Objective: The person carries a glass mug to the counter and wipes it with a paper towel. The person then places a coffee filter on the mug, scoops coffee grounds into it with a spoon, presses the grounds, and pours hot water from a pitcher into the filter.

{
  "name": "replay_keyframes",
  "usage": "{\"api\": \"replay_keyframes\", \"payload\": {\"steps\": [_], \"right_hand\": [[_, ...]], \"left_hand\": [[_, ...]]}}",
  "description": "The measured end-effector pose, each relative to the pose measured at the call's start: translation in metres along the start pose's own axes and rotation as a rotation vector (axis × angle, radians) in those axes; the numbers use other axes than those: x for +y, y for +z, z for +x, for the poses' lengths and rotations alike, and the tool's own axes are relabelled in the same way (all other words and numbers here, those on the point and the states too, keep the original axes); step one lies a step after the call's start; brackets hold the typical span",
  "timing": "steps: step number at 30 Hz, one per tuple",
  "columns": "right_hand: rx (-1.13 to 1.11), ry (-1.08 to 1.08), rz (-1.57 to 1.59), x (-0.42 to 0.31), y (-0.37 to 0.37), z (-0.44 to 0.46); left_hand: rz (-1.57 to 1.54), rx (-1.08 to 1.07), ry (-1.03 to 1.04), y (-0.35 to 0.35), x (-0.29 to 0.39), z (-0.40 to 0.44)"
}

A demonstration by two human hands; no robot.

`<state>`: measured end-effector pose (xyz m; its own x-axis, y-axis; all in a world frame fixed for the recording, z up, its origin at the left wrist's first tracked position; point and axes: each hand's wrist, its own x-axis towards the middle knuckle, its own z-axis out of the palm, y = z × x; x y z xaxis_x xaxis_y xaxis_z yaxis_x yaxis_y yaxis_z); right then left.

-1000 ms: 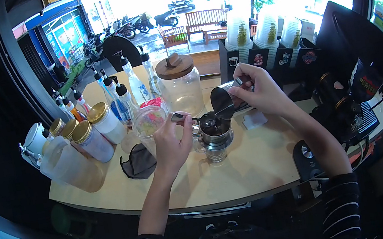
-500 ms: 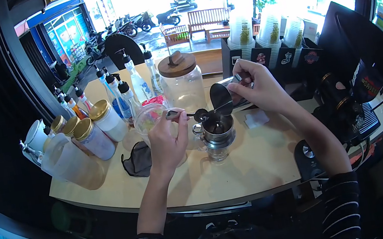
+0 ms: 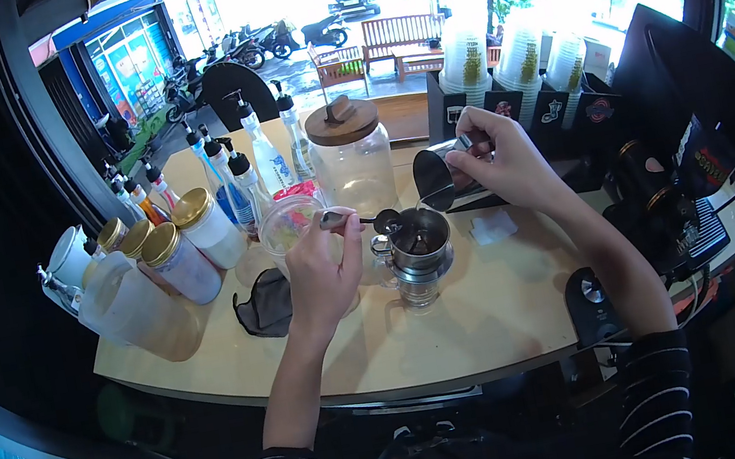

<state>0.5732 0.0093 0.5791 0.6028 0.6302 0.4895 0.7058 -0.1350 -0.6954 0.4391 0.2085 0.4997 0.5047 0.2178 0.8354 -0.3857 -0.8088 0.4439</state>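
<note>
My left hand (image 3: 319, 262) pinches the handle of a small spoon (image 3: 386, 221), its dark bowl at the upper left rim of a metal drip coffee filter (image 3: 420, 238). The filter sits on a small clear glass (image 3: 421, 291) on the counter, with dark contents inside. Closed round the handle of a metal pitcher (image 3: 438, 183), my right hand (image 3: 506, 158) tips it leftward, its mouth just above the filter's right side. A thin bright streak runs from the lip toward the filter; I cannot tell whether liquid is flowing.
A lidded glass jar (image 3: 354, 173) stands behind the filter. On the left are pump bottles (image 3: 270, 158), gold-lidded jars (image 3: 184, 265), a plastic jug (image 3: 136, 312), a clear cup (image 3: 285, 229) and a black cloth (image 3: 264, 305). Stacked cups (image 3: 466, 62) and a dark machine (image 3: 636, 180) stand right.
The pitcher has shifted slightly to the right with my right hand, uncovering more of the filter's mouth. My left hand and the spoon have hardly moved.
</note>
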Motion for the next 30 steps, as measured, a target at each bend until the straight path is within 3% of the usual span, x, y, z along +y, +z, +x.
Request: {"api": "replay_keyframes", "payload": {"steps": [13, 18, 24, 30], "right_hand": [[0.043, 0.024, 0.014, -0.004, -0.008, -0.010], [0.032, -0.072, -0.009, -0.007, -0.004, -0.007], [0.006, -0.010, 0.081, -0.018, -0.002, -0.012], [0.059, -0.090, -0.052, 0.013, -0.015, -0.020]], "left_hand": [[-0.080, -0.032, -0.040, 0.009, 0.006, 0.000], [-0.082, -0.077, -0.014, 0.017, 0.009, -0.003], [-0.063, -0.089, -0.006, 0.018, 0.011, -0.003], [-0.031, -0.054, 0.013, 0.014, 0.008, -0.003]]}}
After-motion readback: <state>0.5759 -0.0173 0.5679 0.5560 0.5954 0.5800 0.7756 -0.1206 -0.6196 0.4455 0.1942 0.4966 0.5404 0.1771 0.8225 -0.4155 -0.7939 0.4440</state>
